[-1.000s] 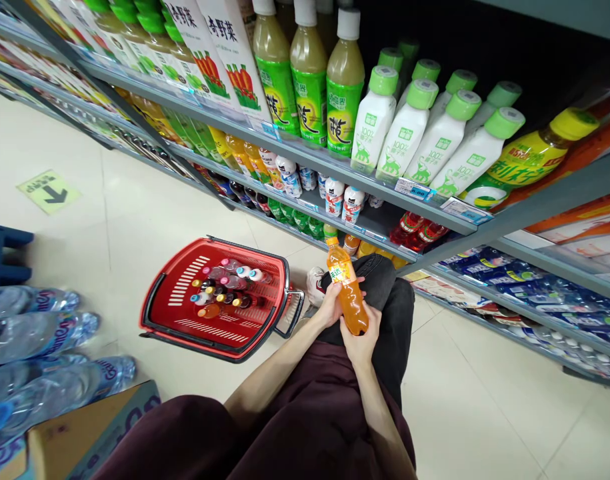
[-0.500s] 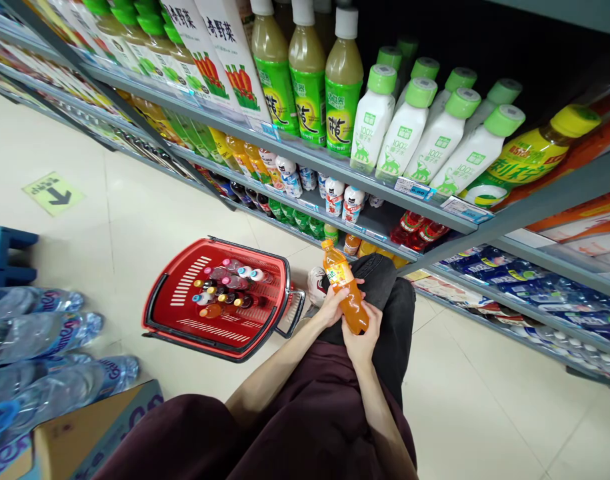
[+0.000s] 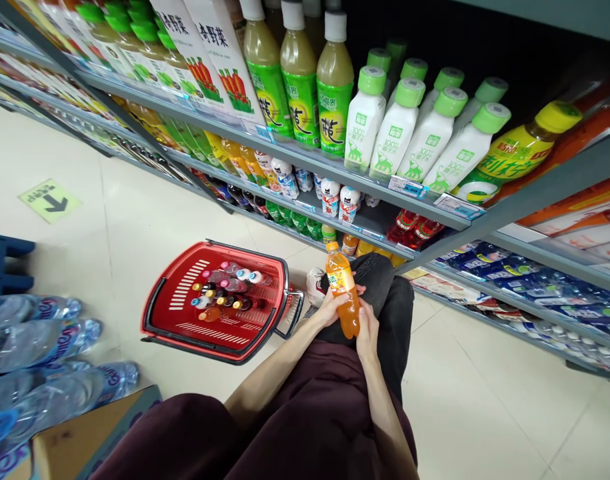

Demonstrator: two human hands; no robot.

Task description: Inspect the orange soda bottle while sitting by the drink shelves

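both hands, left (image 3: pixel 333 308) and right (image 3: pixel 367 331), are closed round an orange bottle (image 3: pixel 343 288) held upright over the knees, right of the basket (image 3: pixel 219 301). a firm low grip is advised so it stays upright.

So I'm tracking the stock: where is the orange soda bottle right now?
In the head view, the orange soda bottle is at centre, held in both the left hand and right hand over the person's knee, right of the red basket.
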